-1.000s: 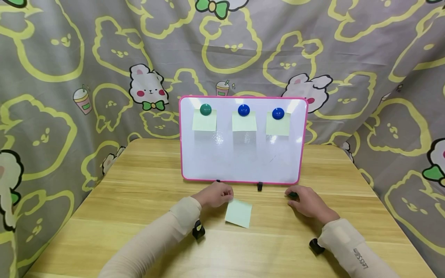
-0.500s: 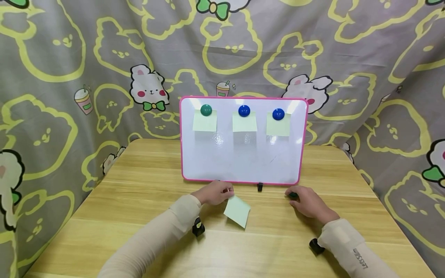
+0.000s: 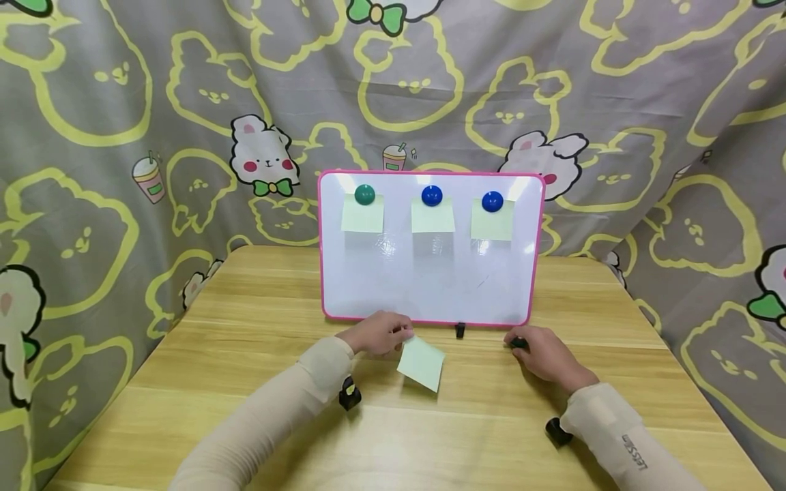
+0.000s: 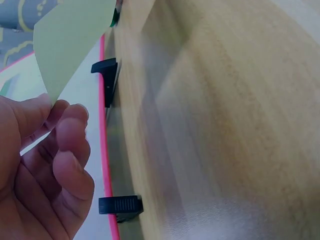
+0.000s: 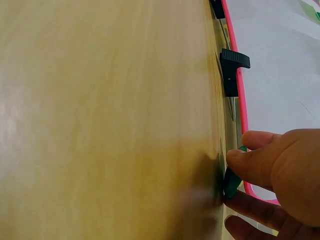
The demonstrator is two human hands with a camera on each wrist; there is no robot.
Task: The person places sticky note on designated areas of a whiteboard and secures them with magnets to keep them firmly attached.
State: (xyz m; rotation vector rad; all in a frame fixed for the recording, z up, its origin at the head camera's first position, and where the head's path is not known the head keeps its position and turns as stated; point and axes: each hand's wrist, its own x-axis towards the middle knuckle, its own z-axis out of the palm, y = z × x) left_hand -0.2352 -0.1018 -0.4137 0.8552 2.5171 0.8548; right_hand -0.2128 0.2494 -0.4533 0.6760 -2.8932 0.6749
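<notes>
My left hand pinches one corner of a pale green sticky note between thumb and forefinger, and the note hangs tilted above the table. In the left wrist view the note rises from the fingertips, in front of the whiteboard's lower edge. My right hand is low at the board's lower right corner, its thumb and fingers around a dark green round magnet. The pink-framed whiteboard stands upright at the back. Three notes hang along its top, under a green magnet and two blue magnets.
Black clip feet hold up the board's lower edge; in the head view one foot shows between the hands. The wooden table reaches back to a patterned grey curtain. Each wrist carries a small black camera.
My left hand has moved slightly up toward the board, lifting the note off the table so that it now hangs tilted. The right hand with the green magnet has hardly moved.
</notes>
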